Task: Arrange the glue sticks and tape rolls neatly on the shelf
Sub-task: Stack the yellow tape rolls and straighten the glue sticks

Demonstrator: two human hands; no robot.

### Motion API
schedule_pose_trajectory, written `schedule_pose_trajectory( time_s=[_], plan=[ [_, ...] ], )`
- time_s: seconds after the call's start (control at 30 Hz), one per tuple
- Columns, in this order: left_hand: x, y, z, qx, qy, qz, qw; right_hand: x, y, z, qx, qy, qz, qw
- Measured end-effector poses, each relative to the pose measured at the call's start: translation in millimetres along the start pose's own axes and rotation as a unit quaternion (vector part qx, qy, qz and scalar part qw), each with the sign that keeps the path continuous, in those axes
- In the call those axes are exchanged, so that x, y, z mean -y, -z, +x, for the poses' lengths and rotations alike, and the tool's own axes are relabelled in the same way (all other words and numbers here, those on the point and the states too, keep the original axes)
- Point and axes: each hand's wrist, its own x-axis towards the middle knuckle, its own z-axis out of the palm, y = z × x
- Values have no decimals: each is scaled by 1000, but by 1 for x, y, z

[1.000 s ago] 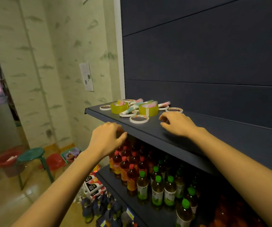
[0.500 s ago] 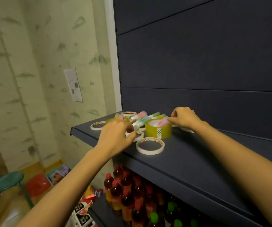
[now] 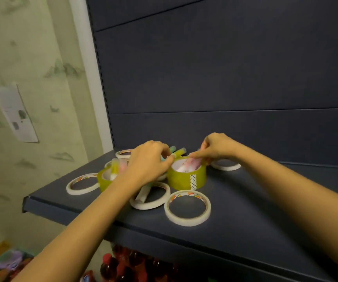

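Note:
A dark shelf (image 3: 245, 210) carries the pile. My left hand (image 3: 147, 163) is curled over pastel glue sticks (image 3: 179, 152), thumb and forefinger pinched on one. My right hand (image 3: 215, 148) pinches a pink glue stick (image 3: 191, 164) that stands tilted inside a wide yellow-green tape roll (image 3: 186, 181). A second yellow-green roll (image 3: 103, 183), partly behind my left wrist, holds more sticks (image 3: 119, 166). Several thin white tape rolls lie flat: one in front (image 3: 187, 220), one in the middle (image 3: 156, 202) with a pale stick (image 3: 142, 195) across it, one at the left (image 3: 72, 187), one behind my right hand (image 3: 225, 167).
The shelf's dark back panel (image 3: 225, 78) rises right behind the pile. A patterned wall (image 3: 31, 68) with a white plate (image 3: 14, 115) stands to the left. Red-capped bottles (image 3: 121, 265) fill the shelf below. The shelf's front edge (image 3: 66, 212) runs under my forearms.
The view has come closer to the shelf. My left hand moved from the shelf edge onto the glue sticks. My right hand went from the shelf surface to the stick in the yellow-green roll.

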Motion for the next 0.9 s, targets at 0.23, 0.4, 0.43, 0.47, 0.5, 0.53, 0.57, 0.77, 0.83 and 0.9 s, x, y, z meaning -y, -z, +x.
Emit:
schedule_pose_trajectory(
  time_s=[0.23,0.4,0.43,0.47,0.5,0.53,0.57,0.77,0.83,0.9],
  plan=[
    [-3,-28,42,117,-76,-75,987,0,35,-35,-194,9,69,979],
    [-9,-46,55,141,-91,-77,983,-9,34,-59,-270,-30,55,961],
    [-11,-49,56,138,-93,-76,983,-12,32,-64,-280,-40,49,958],
    [-13,-52,57,130,-94,-77,984,-15,31,-70,-291,-49,45,954],
    [-15,-54,58,116,-91,-83,986,-18,29,-76,-302,-58,43,951],
    [-16,-53,58,97,-83,-96,987,-21,27,-83,-311,-67,44,947],
    [-17,-51,59,74,-72,-112,988,-25,25,-90,-319,-74,45,944],
    [-30,-14,71,-33,-82,-262,961,-47,28,-144,-380,-112,39,917],
    [-45,-2,74,-25,-97,-318,943,-53,32,-163,-404,-120,35,906],
    [-65,6,72,-4,-115,-369,922,-61,39,-181,-421,-125,23,898]
  ],
)
